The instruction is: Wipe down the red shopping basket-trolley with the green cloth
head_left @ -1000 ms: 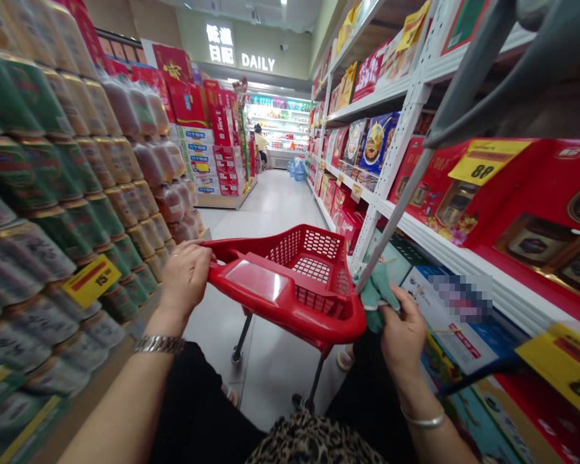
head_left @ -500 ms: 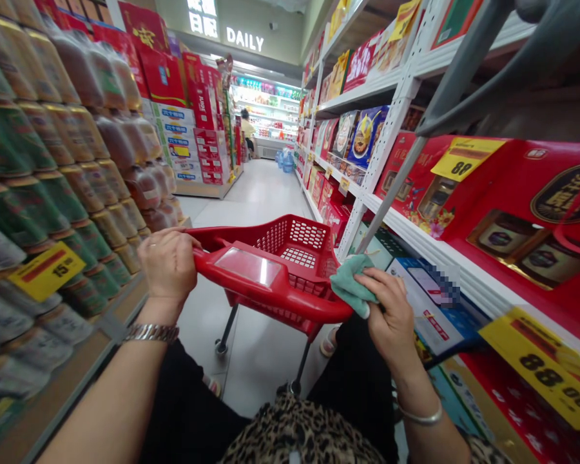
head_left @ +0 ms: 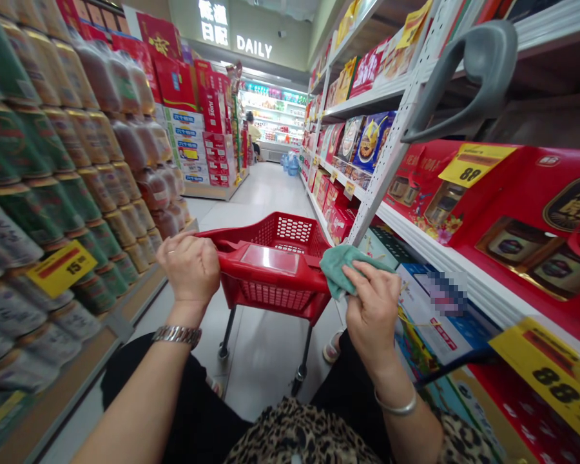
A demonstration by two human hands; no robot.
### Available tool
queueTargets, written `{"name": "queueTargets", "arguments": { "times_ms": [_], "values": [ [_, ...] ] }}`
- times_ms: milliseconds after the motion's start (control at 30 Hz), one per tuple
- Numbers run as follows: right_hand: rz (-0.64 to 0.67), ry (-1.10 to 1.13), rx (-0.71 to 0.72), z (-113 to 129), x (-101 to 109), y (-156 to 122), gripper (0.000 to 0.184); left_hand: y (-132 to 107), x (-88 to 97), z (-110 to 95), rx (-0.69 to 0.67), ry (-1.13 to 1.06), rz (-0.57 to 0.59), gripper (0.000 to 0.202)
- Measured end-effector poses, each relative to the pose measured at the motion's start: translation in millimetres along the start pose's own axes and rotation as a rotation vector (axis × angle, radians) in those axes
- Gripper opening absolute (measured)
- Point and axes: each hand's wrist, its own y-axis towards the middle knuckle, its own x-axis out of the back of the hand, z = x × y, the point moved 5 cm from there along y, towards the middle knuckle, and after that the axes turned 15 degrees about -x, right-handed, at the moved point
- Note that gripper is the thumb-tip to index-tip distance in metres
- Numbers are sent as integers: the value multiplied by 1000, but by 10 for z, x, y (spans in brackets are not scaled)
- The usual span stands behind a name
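Note:
A red plastic shopping cart (head_left: pixel 275 270) stands in the aisle right in front of me. My left hand (head_left: pixel 191 267) is closed around the cart's left rim. My right hand (head_left: pixel 372 309) is closed on a green cloth (head_left: pixel 341 267) and presses it against the right end of the cart's top edge. A grey pull handle (head_left: pixel 468 71) rises from the cart's right side up past the shelves. Each wrist carries a metal band.
Stacked green and brown cans (head_left: pixel 53 167) with a yellow price tag (head_left: pixel 62 267) line the left. White shelves (head_left: pixel 415 232) of red gift boxes (head_left: pixel 526 212) run along the right. A person (head_left: pixel 254 134) stands far down the aisle floor (head_left: pixel 265 193).
My right hand came up from below the cart's right corner onto its top edge with the cloth. The cart swung a little left and away. My left hand kept its grip.

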Motion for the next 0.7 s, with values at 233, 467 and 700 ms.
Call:
{"name": "queueTargets", "arguments": {
  "times_ms": [233, 467, 700],
  "values": [
    [72, 172, 87, 447, -285, -73, 54, -60, 59, -46, -28, -14, -46, 26],
    [193, 233, 129, 799, -638, -137, 49, -102, 130, -58, -72, 43, -21, 24],
    [83, 216, 72, 450, -497, -102, 49, -90, 139, -3, -97, 40, -37, 20]
  ]
}}
